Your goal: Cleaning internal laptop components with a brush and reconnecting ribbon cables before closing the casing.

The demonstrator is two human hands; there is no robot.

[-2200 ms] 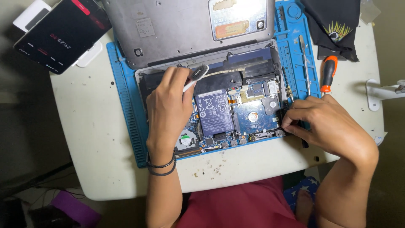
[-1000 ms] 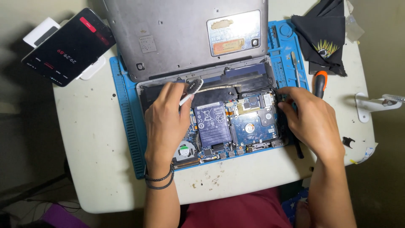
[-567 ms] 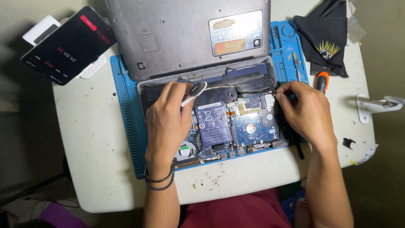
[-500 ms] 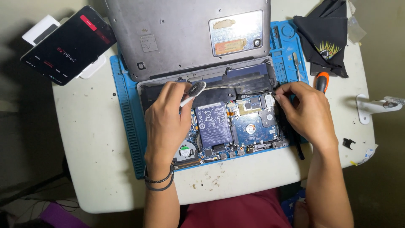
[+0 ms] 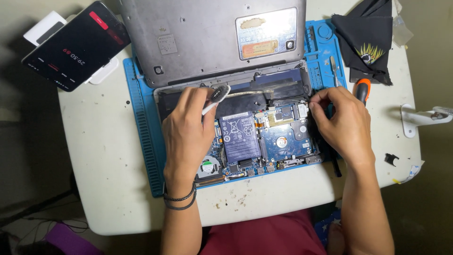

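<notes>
Over the opened laptop (image 5: 264, 137) on the blue mat (image 5: 141, 141), your left hand (image 5: 188, 132) pinches a small brush (image 5: 214, 98), its long axis slanting, bristles pointing up-right. Your right hand's (image 5: 342, 125) fingertips pinch together at the laptop's right edge.

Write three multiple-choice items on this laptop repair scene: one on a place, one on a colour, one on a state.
1. Where does the orange-handled screwdriver lie?
A. right of the open laptop
B. on the phone
C. on the floor

2. What colour is the work mat?
A. red
B. blue
C. green

3. What is the left hand doing?
A. resting flat and empty
B. gripping the phone
C. holding a small brush

Answers: 1 A, its handle shows just beyond the right hand. 2 B, blue mat shows around the laptop. 3 C, the bristled head sticks out above the fingers.
</notes>
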